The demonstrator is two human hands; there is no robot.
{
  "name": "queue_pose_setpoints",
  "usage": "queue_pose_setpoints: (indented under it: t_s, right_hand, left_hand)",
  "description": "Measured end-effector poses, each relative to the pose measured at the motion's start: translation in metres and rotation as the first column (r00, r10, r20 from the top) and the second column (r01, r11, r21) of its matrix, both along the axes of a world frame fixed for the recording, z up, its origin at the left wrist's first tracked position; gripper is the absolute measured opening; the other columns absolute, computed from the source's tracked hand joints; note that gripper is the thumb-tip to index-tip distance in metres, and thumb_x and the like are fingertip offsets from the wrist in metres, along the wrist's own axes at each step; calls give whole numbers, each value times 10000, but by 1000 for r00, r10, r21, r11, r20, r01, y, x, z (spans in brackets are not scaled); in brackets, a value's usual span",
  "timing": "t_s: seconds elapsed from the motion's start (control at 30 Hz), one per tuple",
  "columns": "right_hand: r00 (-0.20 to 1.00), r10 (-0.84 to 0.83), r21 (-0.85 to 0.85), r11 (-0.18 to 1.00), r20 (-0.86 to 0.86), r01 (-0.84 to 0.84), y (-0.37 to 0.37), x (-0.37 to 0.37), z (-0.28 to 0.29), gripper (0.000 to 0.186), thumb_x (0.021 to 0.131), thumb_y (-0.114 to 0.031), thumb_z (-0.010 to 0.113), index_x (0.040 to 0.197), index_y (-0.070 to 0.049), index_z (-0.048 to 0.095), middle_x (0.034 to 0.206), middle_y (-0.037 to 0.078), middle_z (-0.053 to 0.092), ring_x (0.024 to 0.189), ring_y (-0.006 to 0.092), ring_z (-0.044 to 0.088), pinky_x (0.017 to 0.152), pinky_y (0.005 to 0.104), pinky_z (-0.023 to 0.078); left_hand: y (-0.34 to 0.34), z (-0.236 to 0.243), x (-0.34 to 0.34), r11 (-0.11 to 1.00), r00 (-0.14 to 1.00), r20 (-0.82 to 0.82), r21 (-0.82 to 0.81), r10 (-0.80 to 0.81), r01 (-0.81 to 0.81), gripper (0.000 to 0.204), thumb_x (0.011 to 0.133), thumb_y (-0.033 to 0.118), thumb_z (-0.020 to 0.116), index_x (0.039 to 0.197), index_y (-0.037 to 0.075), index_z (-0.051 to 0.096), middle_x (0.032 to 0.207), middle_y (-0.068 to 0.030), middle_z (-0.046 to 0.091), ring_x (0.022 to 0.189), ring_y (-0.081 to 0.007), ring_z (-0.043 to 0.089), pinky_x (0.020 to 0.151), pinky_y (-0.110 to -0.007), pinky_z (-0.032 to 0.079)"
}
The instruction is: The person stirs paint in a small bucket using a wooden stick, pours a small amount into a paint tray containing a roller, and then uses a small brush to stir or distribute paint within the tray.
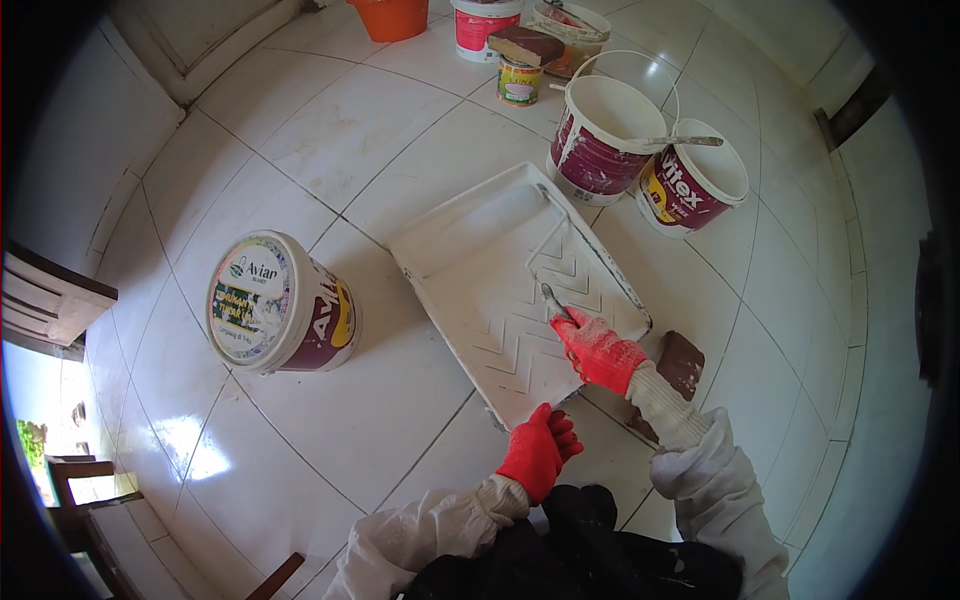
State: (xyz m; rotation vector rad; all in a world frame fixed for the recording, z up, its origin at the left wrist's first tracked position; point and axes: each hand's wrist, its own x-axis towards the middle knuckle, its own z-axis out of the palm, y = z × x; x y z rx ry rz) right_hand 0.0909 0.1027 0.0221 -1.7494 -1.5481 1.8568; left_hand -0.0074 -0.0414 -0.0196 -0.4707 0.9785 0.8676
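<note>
My red-gloved right hand (600, 350) grips the metal handle of a paint roller (548, 295) over the ridged slope of a white paint tray (450, 330). The wire frame runs up to the tray's far end, where the white-coated roller head is hard to make out. My left hand (532, 450), also red-gloved, is at the tray's near corner with loosely curled, slightly parted fingers and nothing visible in them; whether it touches the tray is unclear. A brown block (680, 365) lies beside the tray's right edge, partly hidden by my right arm.
A lidded bucket (320, 320) stands on the tiled floor to the left. Two open buckets (590, 150) (690, 200) are behind at right, a tool across them. Farther back are an orange bucket (388, 22), more pails and a can (518, 82) topped by a block. Walls edge both sides.
</note>
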Motion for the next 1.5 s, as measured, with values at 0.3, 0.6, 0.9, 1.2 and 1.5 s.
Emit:
queue_pose_setpoints:
  t_s: [0.3, 0.6, 0.9, 1.2, 1.5]
  right_hand:
    - [997, -25, -78, 996, 69, 30, 11, -6, -9, 310, 939, -418, 446, 979, -112, 477, 606, 6, 429, 460, 130, 424, 432, 301, 388]
    - [992, -48, -130, 989, 121, 64, -2, 0, 27, 299, 932, -410, 448, 963, -115, 485, 622, 6, 431, 450, 120, 409, 415, 295, 365]
    - [981, 5, -119, 993, 194, 19, -45, 28, 51, 368, 933, -420, 455, 1045, -71, 494, 619, 41, 454, 457, 149, 468, 421, 319, 407]
    - [974, -152, -201, 962, 170, 185, -88, 51, 55, 342, 910, -378, 500, 1122, -109, 496, 600, -6, 447, 421, 104, 429, 371, 270, 368]
    - [986, -116, -141, 981, 120, 133, -64, 36, 46, 285, 918, -366, 493, 1045, -112, 516, 607, 1, 455, 431, 105, 437, 386, 274, 374]
  left_hand:
    - [-1, -4, 0, 1000, 1000, 1, 17, 6, -6, 299, 934, 335, 499, 979, 43, 551, 812, -68, 585, 653, -225, 563, 636, -392, 522]
    - [2, -5, 6, 997, 997, 21, 7, 75, -75, 186, 944, 248, 489, 975, 85, 575, 811, -29, 597, 640, -186, 535, 634, -351, 501]
    - [1, -6, 5, 995, 995, -35, 7, 96, -96, 159, 948, 230, 481, 1007, 111, 570, 835, -22, 606, 642, -167, 539, 631, -338, 512]
    - [-2, -5, 3, 998, 997, -66, 33, 50, -48, 224, 943, 282, 493, 944, 76, 581, 786, -13, 597, 629, -160, 544, 626, -317, 518]
    - [0, -2, 3, 999, 998, -48, 30, 40, -39, 254, 937, 306, 506, 920, 65, 584, 752, -15, 593, 604, -173, 544, 624, -322, 513]
